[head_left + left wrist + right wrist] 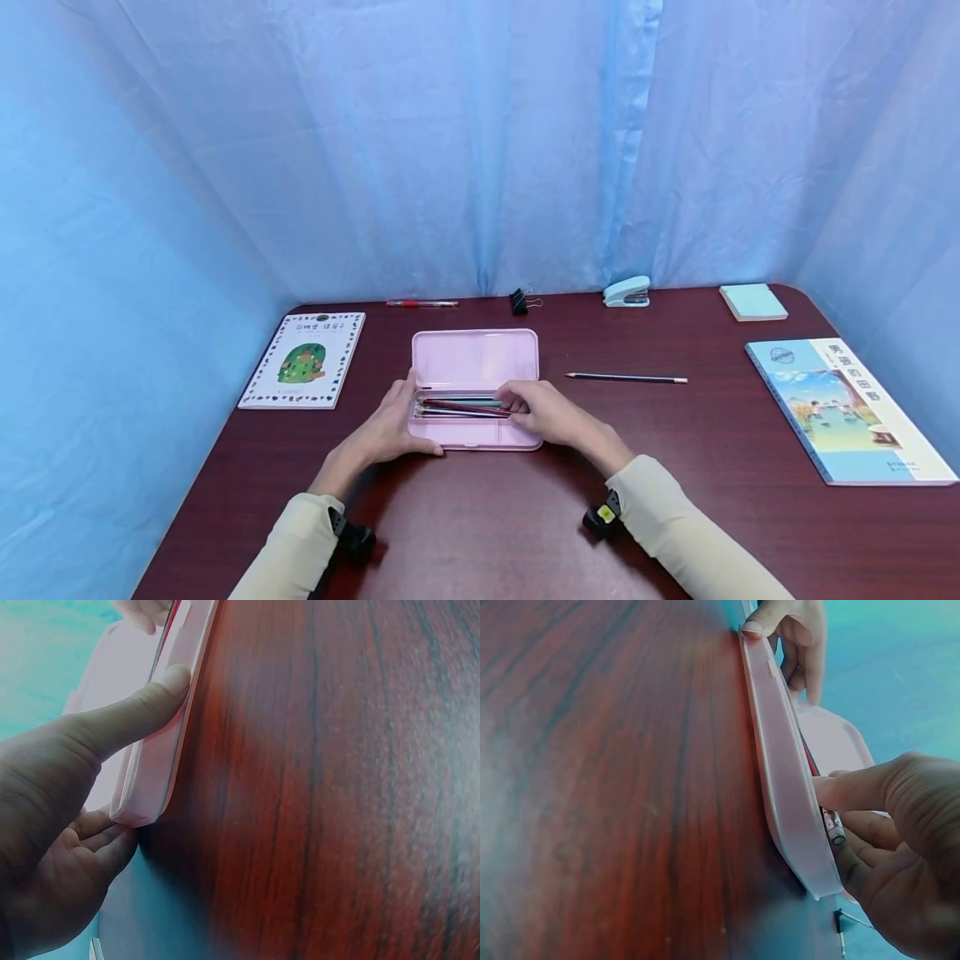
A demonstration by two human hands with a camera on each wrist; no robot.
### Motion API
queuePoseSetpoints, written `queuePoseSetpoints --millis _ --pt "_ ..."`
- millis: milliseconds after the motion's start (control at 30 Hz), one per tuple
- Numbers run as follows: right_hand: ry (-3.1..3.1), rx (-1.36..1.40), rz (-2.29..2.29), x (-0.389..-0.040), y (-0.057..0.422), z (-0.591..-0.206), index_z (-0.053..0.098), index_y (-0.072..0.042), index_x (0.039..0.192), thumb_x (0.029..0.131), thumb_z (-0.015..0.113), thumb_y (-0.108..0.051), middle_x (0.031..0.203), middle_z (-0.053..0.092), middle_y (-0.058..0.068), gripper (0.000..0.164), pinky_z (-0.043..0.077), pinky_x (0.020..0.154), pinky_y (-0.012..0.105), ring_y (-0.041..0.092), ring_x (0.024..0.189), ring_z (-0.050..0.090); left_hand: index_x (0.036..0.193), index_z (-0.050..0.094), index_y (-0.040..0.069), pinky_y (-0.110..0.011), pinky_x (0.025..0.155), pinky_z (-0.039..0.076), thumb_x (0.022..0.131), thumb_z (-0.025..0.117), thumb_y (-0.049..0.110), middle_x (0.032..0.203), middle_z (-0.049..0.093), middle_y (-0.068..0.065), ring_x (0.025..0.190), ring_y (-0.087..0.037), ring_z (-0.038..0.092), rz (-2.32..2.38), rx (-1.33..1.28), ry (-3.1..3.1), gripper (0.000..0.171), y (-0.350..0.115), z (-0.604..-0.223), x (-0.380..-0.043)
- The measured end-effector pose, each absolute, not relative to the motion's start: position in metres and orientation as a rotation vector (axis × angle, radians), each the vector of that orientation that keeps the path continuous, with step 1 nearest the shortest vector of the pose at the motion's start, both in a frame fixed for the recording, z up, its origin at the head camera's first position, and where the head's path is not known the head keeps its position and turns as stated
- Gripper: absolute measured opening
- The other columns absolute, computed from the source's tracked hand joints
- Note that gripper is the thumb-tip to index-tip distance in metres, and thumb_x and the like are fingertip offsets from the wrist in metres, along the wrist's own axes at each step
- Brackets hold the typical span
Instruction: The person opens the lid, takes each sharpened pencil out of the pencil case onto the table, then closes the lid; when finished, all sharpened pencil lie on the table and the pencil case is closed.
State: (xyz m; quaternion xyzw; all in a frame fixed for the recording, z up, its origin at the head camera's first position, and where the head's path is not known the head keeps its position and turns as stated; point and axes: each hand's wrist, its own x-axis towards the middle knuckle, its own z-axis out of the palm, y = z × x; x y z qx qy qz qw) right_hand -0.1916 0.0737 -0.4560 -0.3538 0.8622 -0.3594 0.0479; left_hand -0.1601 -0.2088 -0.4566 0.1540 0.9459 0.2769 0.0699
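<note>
A pink pencil case point(476, 358) lies with its lid raised at the middle of the table, and several pencils point(461, 407) rest in its tray. My left hand point(386, 423) grips the case's left end, thumb point(174, 681) along the front wall and fingers round the side. Over the right part of the tray, my right hand point(546, 410) pinches a dark red pencil between thumb and fingers. In the right wrist view that pencil's end point(834, 829) shows just above the case rim, near the thumb. The right fingertips are partly hidden inside the tray.
A dark pencil point(626, 378) lies right of the case. Along the back edge are a red pen point(422, 303), a black binder clip point(519, 302), a stapler point(627, 292) and a sticky-note pad point(753, 302). Books lie at left point(303, 361) and right point(851, 412).
</note>
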Motion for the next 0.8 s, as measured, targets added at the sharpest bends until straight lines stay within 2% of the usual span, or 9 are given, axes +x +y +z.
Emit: queuePoseSetpoints --millis 133,333,533,667,800 --pt "2.634 -1.039 -1.153 -0.191 0.075 -0.459 0.065 -0.004 0.104 0.081 0.062 0.003 0.087 0.065 0.003 0.025 0.048 0.073 0.026 0.011 0.08 0.059 0.148 0.003 0.004 -0.039 0.103 0.03 0.057 0.083 0.051 0.135 0.032 -0.015 0.122 -0.024 0.034 0.842 0.463 2.85 0.13 -0.209 -0.458 -0.16" --pt "2.67 -0.903 -1.303 -0.191 0.095 -0.461 0.069 -0.01 0.098 0.083 0.064 -0.002 0.088 0.066 0.0 0.018 0.048 0.071 0.027 0.008 0.078 0.057 0.148 0.004 0.004 -0.04 0.102 0.03 0.056 0.084 0.05 0.134 0.033 -0.015 0.121 -0.025 0.035 0.858 0.466 2.855 0.131 -0.208 -0.459 -0.159" --pt "2.716 -0.808 -1.339 -0.197 0.147 -0.455 0.071 -0.018 0.098 0.084 0.067 -0.012 0.091 0.066 -0.007 0.015 0.047 0.075 0.029 0.009 0.083 0.058 0.148 0.002 0.005 -0.039 0.103 0.03 0.056 0.083 0.05 0.136 0.031 -0.016 0.121 -0.024 0.034 0.852 0.456 2.851 0.131 -0.208 -0.458 -0.159" --pt "2.809 -0.761 -1.267 -0.199 0.195 -0.456 0.071 -0.021 0.1 0.085 0.067 -0.016 0.096 0.066 -0.009 0.017 0.044 0.079 0.027 0.008 0.089 0.058 0.148 0.002 0.006 -0.039 0.103 0.03 0.056 0.083 0.051 0.137 0.03 -0.015 0.121 -0.024 0.033 0.847 0.446 2.845 0.131 -0.208 -0.457 -0.159" --pt "2.854 -0.646 -1.203 -0.196 0.241 -0.458 0.07 -0.024 0.101 0.086 0.065 -0.021 0.099 0.066 -0.008 0.016 0.043 0.076 0.023 0.007 0.09 0.057 0.148 0.002 0.006 -0.039 0.103 0.029 0.057 0.082 0.052 0.138 0.03 -0.015 0.122 -0.024 0.033 0.841 0.44 2.842 0.131 -0.208 -0.456 -0.159"
